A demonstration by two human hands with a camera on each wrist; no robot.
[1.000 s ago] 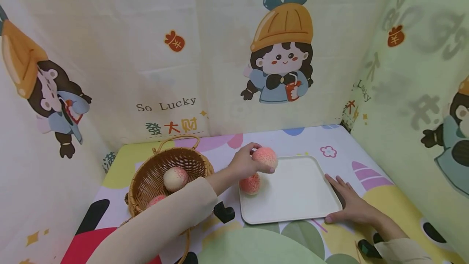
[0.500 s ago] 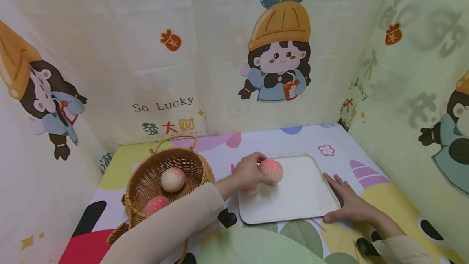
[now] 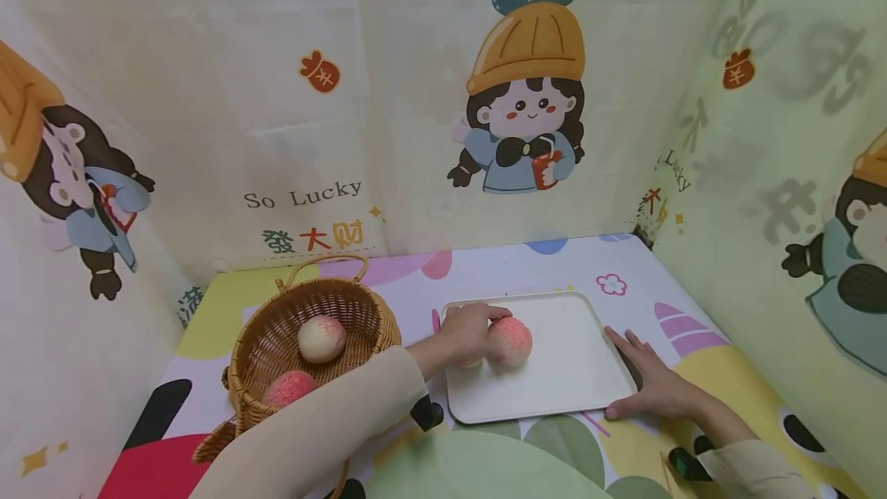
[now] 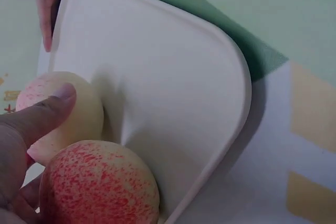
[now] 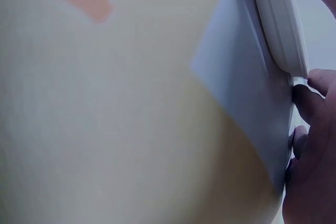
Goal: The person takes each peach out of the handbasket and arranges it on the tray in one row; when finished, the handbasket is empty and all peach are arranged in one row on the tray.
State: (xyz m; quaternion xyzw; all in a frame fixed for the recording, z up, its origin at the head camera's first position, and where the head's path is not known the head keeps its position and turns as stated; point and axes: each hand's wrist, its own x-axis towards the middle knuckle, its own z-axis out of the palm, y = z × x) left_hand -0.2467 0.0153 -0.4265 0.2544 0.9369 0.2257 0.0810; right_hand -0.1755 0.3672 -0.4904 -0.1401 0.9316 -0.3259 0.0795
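My left hand (image 3: 467, 332) holds a pink-and-cream peach (image 3: 513, 342) low over the left half of a white tray (image 3: 554, 397). In the left wrist view the thumb lies across this peach (image 4: 84, 103). Whether it touches the tray, I cannot tell. A second, red-speckled peach (image 4: 102, 184) sits beside it on the tray, mostly hidden behind the hand in the head view. My right hand (image 3: 654, 383) rests at the tray's right edge, its fingers extended; the right wrist view shows the fingertips (image 5: 317, 80) against the rim.
Left of the tray stands a wicker basket (image 3: 242, 353) with a pale peach (image 3: 322, 339) and a redder peach (image 3: 289, 389) inside. The left sleeve (image 3: 326, 422) crosses in front of it. A patterned cloth (image 3: 485, 268) covers the table, and printed curtains (image 3: 409, 98) enclose it.
My left hand has brought the peach down and slightly nearer over the tray, covering more of the second peach. The right hand stays at the tray's edge.
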